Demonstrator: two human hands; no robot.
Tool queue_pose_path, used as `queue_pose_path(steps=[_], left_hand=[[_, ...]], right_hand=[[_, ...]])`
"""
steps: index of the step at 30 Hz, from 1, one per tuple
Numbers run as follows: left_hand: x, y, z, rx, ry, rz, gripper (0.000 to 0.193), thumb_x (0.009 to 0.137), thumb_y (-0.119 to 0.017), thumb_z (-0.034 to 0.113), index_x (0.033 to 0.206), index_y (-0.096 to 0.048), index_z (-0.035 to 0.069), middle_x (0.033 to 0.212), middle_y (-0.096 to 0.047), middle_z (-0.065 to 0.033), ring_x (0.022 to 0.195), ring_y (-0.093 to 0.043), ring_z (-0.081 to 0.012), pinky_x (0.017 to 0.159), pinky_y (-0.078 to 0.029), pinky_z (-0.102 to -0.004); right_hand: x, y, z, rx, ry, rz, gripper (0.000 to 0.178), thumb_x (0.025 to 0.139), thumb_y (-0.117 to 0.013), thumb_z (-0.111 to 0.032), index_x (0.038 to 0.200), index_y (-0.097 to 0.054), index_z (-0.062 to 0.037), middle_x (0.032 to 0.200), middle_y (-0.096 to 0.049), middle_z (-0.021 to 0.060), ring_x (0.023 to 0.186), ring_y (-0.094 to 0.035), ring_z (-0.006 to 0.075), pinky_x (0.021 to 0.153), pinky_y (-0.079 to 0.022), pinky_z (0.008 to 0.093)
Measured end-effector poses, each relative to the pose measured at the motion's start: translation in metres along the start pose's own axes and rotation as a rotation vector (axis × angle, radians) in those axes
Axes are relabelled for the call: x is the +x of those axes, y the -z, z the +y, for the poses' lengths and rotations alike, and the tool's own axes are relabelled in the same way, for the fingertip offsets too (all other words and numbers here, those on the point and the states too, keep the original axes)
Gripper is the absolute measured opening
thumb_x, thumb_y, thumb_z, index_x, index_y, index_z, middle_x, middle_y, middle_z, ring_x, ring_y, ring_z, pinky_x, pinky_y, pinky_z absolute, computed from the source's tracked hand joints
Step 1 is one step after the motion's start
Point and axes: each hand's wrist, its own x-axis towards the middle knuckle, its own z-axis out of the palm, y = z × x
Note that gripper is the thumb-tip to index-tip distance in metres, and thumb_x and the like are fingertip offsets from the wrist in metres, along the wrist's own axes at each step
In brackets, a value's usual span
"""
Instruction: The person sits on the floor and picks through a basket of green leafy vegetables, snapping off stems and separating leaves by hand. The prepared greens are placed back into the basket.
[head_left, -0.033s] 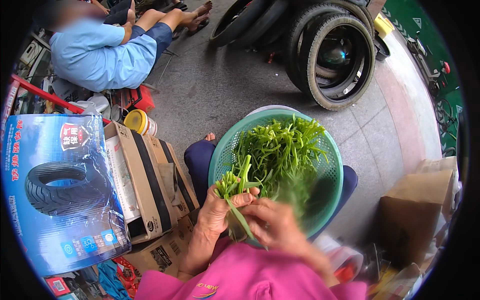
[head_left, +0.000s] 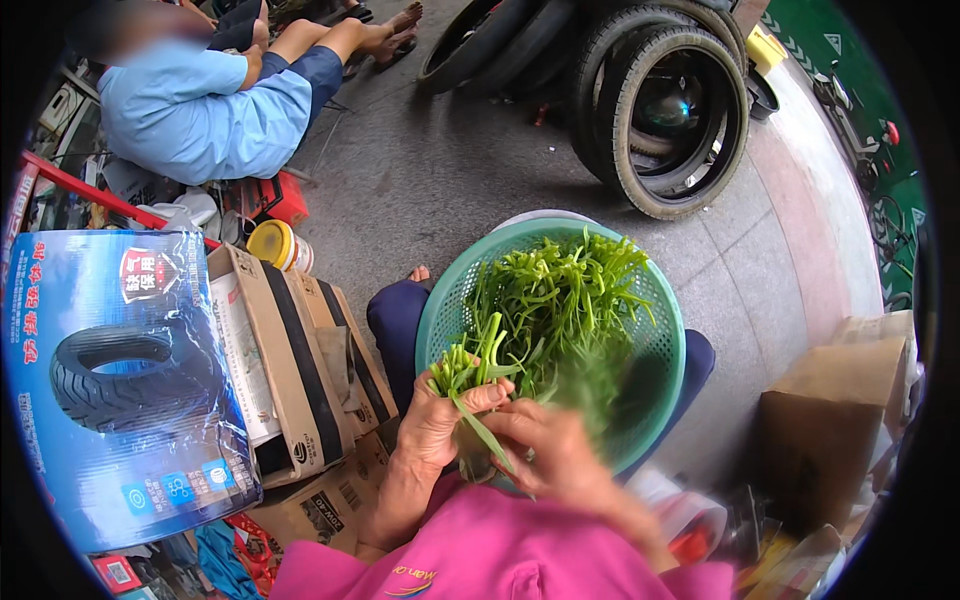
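A green perforated plastic basket rests at my lap between my knees, heaped with leafy greens that look like water spinach. My left hand is closed round a small bunch of green stalks, their cut ends pointing up and a long leaf hanging down. Close beside it, over the basket's near rim, my right hand is pinched on a stalk; its fingertips are partly hidden. Blurred leaves show just beyond the right hand, above the basket.
To my left stand a blue tyre box, opened cardboard boxes and a yellow-lidded tub. Tyres stand ahead. A cardboard box is at right. A seated person in a light blue shirt is at far left.
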Motion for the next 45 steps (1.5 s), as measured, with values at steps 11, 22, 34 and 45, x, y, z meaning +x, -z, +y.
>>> queue_pose_path(steps=[11,22,34,45], left_hand=[[-0.028,0.013,0.01,0.514,-0.169,-0.178,0.021,0.073,-0.082,-0.004,0.087,-0.067,-0.002,0.085,-0.074,-0.0158,0.072,-0.07,-0.0161,0.062,-0.055,-0.025],[-0.033,0.013,0.018,0.54,-0.108,-0.311,0.02,0.076,-0.079,-0.008,0.093,-0.07,0.0,0.085,-0.071,-0.0031,0.075,-0.065,-0.0082,0.068,-0.05,-0.0196],[-0.059,0.085,0.068,-0.119,-0.524,-0.189,0.043,0.081,-0.075,0.002,0.119,-0.056,0.0,0.087,-0.056,-0.0036,0.077,-0.053,-0.014,0.068,-0.047,-0.0317],[-0.058,0.065,0.054,0.259,-0.415,0.248,0.02,0.082,-0.071,0.002,0.1,-0.064,-0.003,0.089,-0.069,-0.0168,0.07,-0.066,-0.0189,0.061,-0.052,-0.0297]], right_hand=[[0.0,0.025,0.018,-0.551,0.328,0.29,0.037,0.068,-0.076,-0.004,0.105,-0.068,-0.0022,0.079,-0.062,0.0037,0.059,-0.061,0.017,0.048,-0.049,0.0304],[-0.007,0.021,0.029,-0.11,0.176,0.454,0.014,0.067,-0.069,0.001,0.08,-0.069,-0.0021,0.067,-0.063,0.0053,0.056,-0.062,0.0176,0.051,-0.049,0.0282],[0.022,-0.015,0.074,-0.544,-0.125,-0.025,0.026,0.083,-0.073,-0.029,0.068,-0.067,-0.0084,0.064,-0.065,0.0098,0.055,-0.064,0.0278,0.056,-0.052,0.0401],[0.037,-0.006,0.062,-0.338,-0.37,-0.002,0.026,0.082,-0.064,-0.024,0.074,-0.067,0.0009,0.066,-0.064,0.0213,0.06,-0.065,0.035,0.058,-0.051,0.0448]])
